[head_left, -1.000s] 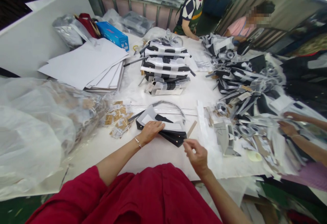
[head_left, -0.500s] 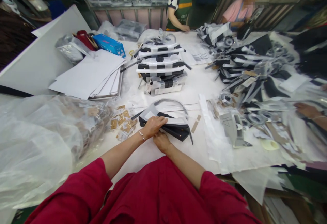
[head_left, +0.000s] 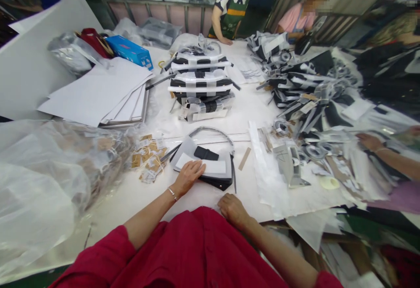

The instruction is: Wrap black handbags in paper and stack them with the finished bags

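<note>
A small black bag point(head_left: 210, 165) wrapped in white paper lies flat on the white table point(head_left: 203, 191) in front of me, its grey strap looping behind it. My left hand point(head_left: 187, 177) rests flat on the bag's near left corner, fingers stretched out. My right hand point(head_left: 232, 208) sits at the table's near edge, just right of my red shirt, with its fingers curled under; I cannot make out whether anything is in them.
A stack of wrapped black-and-white bags point(head_left: 201, 84) stands mid-table. White card sheets point(head_left: 98, 93) and a blue box point(head_left: 129, 50) lie at the left, clear plastic bags point(head_left: 49, 174) nearer. Loose bags and paper point(head_left: 311, 104) crowd the right. Other people work at the far side and right.
The bag has been laid flat from tilted. My right hand pulled back from the bag to the table's near edge. My left hand stays on the bag.
</note>
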